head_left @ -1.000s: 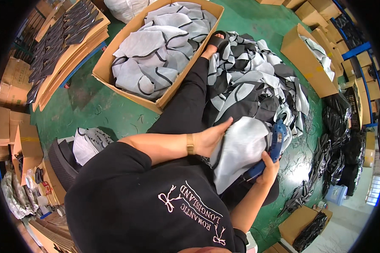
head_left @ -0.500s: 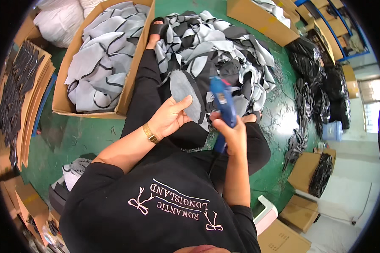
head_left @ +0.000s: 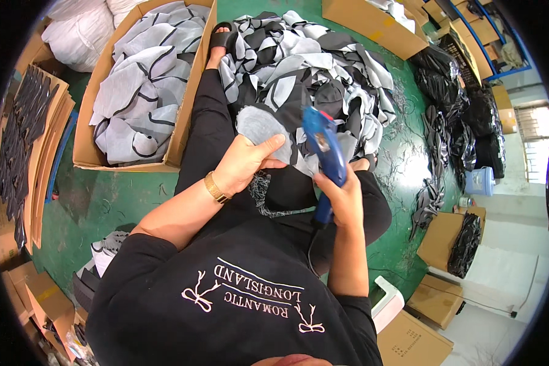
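My left hand (head_left: 250, 163) pinches a light grey fabric piece (head_left: 256, 125) between thumb and fingers, in front of the heap. Wrapped around the grip of a blue corded electric scissors (head_left: 324, 143) is my right hand (head_left: 343, 198). The tool has a red part on top, and its head points away from me, blurred by motion. Its head lies right of the fabric, apparently apart from it. A narrow frayed grey strip (head_left: 261, 198) hangs below my left hand, over the black cloth between my legs.
A heap of grey, white and black fabric pieces (head_left: 323, 46) lies between my feet. At left, a cardboard box (head_left: 175, 155) holds similar pieces. Dark trimmings (head_left: 396, 165) litter the green floor. Black plastic bags (head_left: 485, 116) line the right wall. A white stool (head_left: 387, 305) stands near my right elbow.
The fabric in my left hand has shifted left and turned, showing more of its face. My right hand has moved slightly right and nearer with the electric scissors. More of the frayed strip shows.
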{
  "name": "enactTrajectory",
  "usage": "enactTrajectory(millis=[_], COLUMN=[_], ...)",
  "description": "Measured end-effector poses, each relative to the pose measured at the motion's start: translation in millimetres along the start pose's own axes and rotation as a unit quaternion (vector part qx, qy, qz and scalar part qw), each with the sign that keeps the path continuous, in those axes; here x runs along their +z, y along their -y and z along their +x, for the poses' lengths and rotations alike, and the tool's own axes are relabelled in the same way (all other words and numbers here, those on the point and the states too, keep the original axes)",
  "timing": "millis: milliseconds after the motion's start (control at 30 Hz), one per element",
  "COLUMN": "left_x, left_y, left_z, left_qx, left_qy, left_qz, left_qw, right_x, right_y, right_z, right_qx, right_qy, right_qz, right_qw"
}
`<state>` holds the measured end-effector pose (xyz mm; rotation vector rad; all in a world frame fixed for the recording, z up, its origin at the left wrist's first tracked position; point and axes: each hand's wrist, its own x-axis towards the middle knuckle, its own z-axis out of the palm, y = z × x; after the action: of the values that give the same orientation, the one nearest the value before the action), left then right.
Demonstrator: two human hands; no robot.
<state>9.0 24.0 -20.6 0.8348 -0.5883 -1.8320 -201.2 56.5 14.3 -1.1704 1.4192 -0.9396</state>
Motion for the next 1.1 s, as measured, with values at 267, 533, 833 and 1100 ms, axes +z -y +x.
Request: enactTrajectory(millis=[267, 533, 833, 1100], left_x=[0.2, -0.9, 2.3, 1.4], left_y=[-1.3, -0.2, -4.6, -5.8], left_z=[9.2, 6.7, 2.1, 0.8], left_qx=[0.056, 0.067, 0.105, 0.152], left_qy=[-0.061, -0.040, -0.023, 0.008], left_qz=[0.004, 0.042, 0.094, 0.154], left_qw=[0.997, 0.996, 0.990, 0.976], right_x=[-21.4, -17.7, -18.7, -23.6], right_y=[-8.5, -18.2, -12.6, -3.2], right_z=[-47.2, -53.4, -50.9, -50.0], right_qx=[0.100, 0.121, 0.107, 0.112], right_qy=[0.052, 0.062, 0.062, 0.066], right_qz=[0.058, 0.033, 0.030, 0.025], right_qw=[0.992, 0.990, 0.992, 0.991])
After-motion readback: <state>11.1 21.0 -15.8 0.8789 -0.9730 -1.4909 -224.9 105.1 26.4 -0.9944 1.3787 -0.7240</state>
